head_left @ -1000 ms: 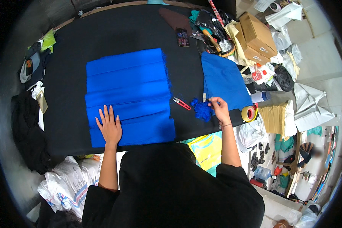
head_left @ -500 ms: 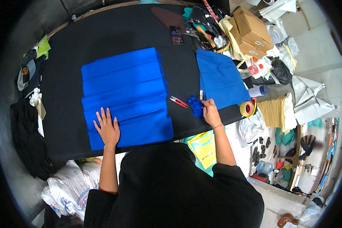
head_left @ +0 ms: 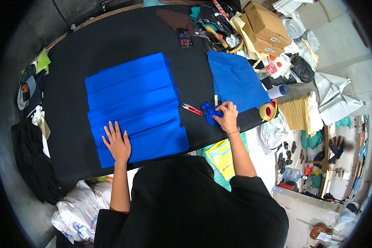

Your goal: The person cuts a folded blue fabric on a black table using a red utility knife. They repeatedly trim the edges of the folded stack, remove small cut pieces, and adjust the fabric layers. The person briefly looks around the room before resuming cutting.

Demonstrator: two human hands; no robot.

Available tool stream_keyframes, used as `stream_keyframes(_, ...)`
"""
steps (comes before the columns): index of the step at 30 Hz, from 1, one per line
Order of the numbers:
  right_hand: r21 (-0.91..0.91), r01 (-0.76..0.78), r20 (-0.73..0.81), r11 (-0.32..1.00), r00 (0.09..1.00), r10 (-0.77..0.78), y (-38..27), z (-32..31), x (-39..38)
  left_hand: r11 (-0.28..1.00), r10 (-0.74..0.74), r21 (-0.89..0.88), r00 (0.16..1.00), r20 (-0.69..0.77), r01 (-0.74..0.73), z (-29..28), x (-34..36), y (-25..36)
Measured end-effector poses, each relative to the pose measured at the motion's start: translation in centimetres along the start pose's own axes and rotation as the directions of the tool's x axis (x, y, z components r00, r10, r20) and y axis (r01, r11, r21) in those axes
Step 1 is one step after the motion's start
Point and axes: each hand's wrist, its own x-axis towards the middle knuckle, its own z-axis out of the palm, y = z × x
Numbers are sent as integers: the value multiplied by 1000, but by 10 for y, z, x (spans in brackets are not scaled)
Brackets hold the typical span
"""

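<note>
A folded piece of bright blue cloth (head_left: pixel 132 91) with a frayed right edge lies on the black-covered table. My left hand (head_left: pixel 118 144) rests flat on its lower part, fingers spread. To the right sits a small tangle of blue threads (head_left: pixel 208 112). My right hand (head_left: pixel 228 118) bends over the tangle's right side, thumb and fingertips closing on the threads. Between the cloth and the tangle lie red-handled thread snips (head_left: pixel 192 109), not held by either hand. Beyond my right hand is a second, duller blue cloth (head_left: pixel 237 80).
A phone (head_left: pixel 184 37) lies toward the far side of the table (head_left: pixel 111 45). Rolls of tape (head_left: pixel 268 110) and a blue-lidded container (head_left: pixel 278 91) are at the right edge. Cardboard boxes (head_left: pixel 266 25) and bags crowd the far right; dark clothing (head_left: pixel 33 153) hangs at the left.
My right hand has shifted slightly and turned, its fingers now spread more over the thread tangle. The left hand stays on the cloth. The whole view has tilted a little.
</note>
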Motion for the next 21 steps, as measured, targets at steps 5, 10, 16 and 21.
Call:
stream_keyframes(5,13,-85,-34,996,996,85,-10,-20,-9,1000,13,-2,1000,-16,-14,2,-1,-2)
stream_keyframes(10,332,-253,301,909,941,152,15,-46,-8,997,26,-72,992,-125,-35,-3,2,8)
stream_keyframes(16,337,-212,267,917,956,123,9,-79,-14,754,364,-532,920,-148,-384,-32,12,80)
stream_keyframes(21,202,-20,-269,979,960,75,-56,-55,0,697,548,-548,837,-9,-462,-24,11,129)
